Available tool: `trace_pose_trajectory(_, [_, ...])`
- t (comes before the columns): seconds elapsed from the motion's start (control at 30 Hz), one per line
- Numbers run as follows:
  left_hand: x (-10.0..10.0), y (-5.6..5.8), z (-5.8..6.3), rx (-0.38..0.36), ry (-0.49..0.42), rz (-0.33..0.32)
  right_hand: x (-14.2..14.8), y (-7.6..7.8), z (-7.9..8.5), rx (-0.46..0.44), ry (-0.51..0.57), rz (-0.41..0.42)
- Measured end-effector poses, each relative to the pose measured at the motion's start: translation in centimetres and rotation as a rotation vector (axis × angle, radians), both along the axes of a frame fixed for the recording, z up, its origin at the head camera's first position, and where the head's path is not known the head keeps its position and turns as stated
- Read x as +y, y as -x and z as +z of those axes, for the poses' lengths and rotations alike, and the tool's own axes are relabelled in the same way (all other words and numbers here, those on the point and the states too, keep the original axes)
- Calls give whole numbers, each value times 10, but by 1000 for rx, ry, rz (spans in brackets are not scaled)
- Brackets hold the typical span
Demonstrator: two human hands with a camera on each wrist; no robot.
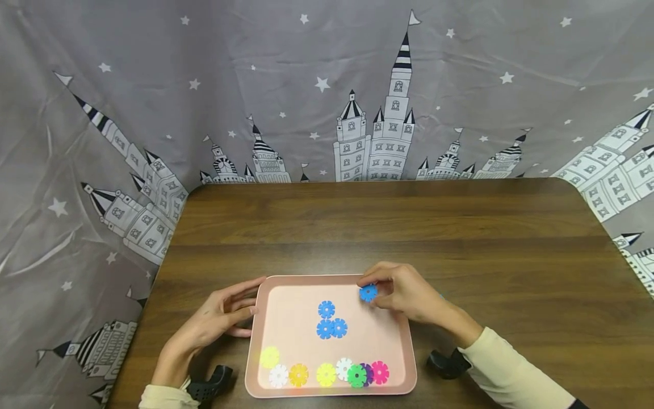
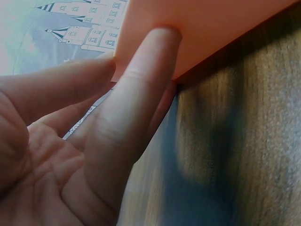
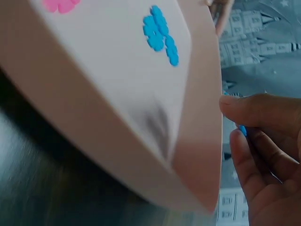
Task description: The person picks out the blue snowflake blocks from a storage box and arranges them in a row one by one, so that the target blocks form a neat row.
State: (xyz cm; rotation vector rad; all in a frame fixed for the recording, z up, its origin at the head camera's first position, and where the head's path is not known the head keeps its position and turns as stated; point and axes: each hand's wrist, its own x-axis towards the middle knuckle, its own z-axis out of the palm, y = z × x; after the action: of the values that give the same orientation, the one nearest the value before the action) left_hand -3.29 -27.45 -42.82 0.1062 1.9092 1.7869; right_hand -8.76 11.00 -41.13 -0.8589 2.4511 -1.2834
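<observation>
My right hand (image 1: 409, 289) pinches a blue notched plastic disc (image 1: 368, 293) between thumb and fingers over the far right corner of the pink tray (image 1: 291, 279). In the right wrist view only a sliver of that disc (image 3: 242, 130) shows between the fingers. Three more blue discs (image 1: 326, 309) lie grouped mid-tray, two of them overlapping. Against the tray's left side rests my left hand (image 1: 217, 318), its fingers extended. The left wrist view has a fingertip (image 2: 162, 40) on the tray's outer wall.
Along the tray's near side lie more discs: yellow (image 1: 269, 357), white (image 1: 278, 376), orange (image 1: 298, 375), green (image 1: 356, 375), purple (image 1: 368, 374) and pink (image 1: 380, 372). The wooden table (image 1: 388, 227) extends back to a grey castle-print curtain (image 1: 286, 68).
</observation>
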Motion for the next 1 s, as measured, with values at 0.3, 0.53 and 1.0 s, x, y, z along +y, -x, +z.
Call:
trace_pose_trajectory(0.3, [0, 1, -1, -14, 36, 13, 38, -1, -1, 19, 83, -133])
trace_pose_trajectory(0.53, [0, 0, -2, -18, 16, 2, 68, -3, -2, 29, 93, -210])
trace_pose_trajectory(1.0, [1, 0, -2, -23, 21, -10, 124, -21, -22, 82, 45, -358])
